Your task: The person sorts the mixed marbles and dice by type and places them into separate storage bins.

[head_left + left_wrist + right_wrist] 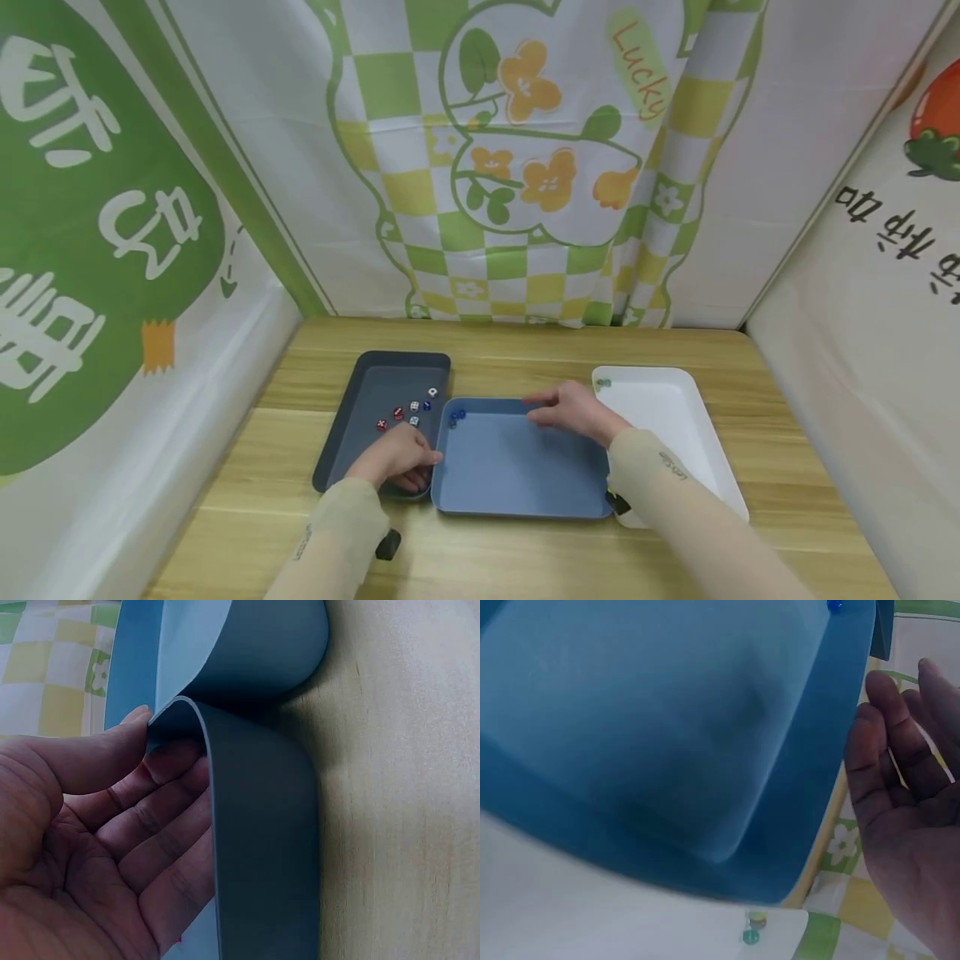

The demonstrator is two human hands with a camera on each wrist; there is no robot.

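My left hand [401,458] reaches into the near right corner of the dark grey tray [347,429]. In the left wrist view, the thumb [112,754] lies at the rim and the loosely bent fingers are beside the inner wall, with nothing seen in the palm. Red, white and blue dice [398,412] lie in that tray beyond the hand. My right hand [572,410] is at the far edge of the blue tray [517,475], its fingers [866,750] close outside the rim and holding nothing. Small blue beads [456,416] sit in the blue tray's far left corner.
A white tray [686,408] stands to the right, with small greenish glassy beads [603,383] in its far left corner. All three trays are side by side on a wooden table [517,558]. A patterned curtain [525,283] hangs behind the table.
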